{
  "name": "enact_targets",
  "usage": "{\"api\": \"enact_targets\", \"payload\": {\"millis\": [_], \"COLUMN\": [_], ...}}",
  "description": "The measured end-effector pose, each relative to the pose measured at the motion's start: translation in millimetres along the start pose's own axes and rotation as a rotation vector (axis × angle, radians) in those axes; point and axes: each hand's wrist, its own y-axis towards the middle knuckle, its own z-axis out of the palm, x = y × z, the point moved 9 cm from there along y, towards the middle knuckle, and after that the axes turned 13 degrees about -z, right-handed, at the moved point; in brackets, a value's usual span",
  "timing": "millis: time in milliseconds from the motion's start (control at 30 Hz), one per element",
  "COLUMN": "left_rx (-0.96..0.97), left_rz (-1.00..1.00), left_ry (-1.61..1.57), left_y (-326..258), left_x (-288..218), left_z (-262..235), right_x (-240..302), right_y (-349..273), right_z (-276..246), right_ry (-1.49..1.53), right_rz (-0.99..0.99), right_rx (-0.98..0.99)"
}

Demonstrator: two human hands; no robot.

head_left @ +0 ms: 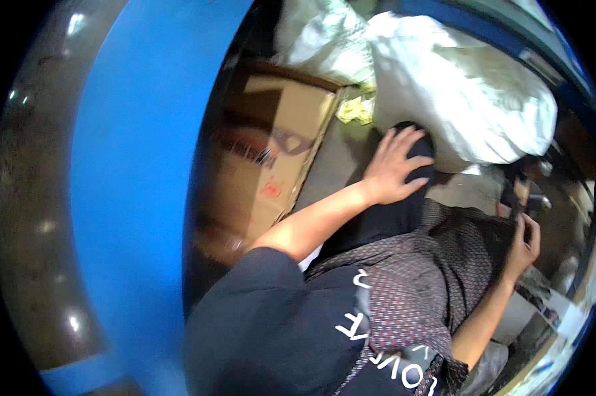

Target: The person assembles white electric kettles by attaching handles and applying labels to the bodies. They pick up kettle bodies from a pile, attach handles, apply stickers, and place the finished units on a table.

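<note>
My left hand (395, 170) rests on my black-clad knee (403, 214), its fingers spread and nothing held in them. Off to the right, my right hand (525, 243) is closed, with thumb and fingers curled together. A narrow dark and tan piece (521, 191) stands just above its fingertips; blur hides whether the fingers grip it. A dark patterned cloth (410, 297) lies over my lap and the front of my black shirt (258, 323).
A blue surface (136, 171) runs along my left. Beside it stands a cardboard box (304, 109), with crumpled yellow material (355, 111) near its far corner. Large white sacks (456, 86) fill the far side. A metal part (541, 200) and other blurred items crowd the right edge.
</note>
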Motion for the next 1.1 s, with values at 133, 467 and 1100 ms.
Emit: {"api": "enact_targets", "payload": {"millis": [133,467,1100], "left_rx": [-0.138,-0.244,0.775], "left_rz": [-0.184,-0.818,-0.935], "left_ry": [-0.329,-0.321,1.151], "left_y": [-1,-48,-149], "left_x": [53,305,401], "left_z": [-33,0,-52], "right_x": [42,-9,-10], "right_y": [15,15,18], "right_z": [18,17,25], "right_ry": [0.022,-0.193,-0.186], "right_rz": [-0.041,-0.067,-0.002], "right_rx": [0.046,0.174,0.233]}}
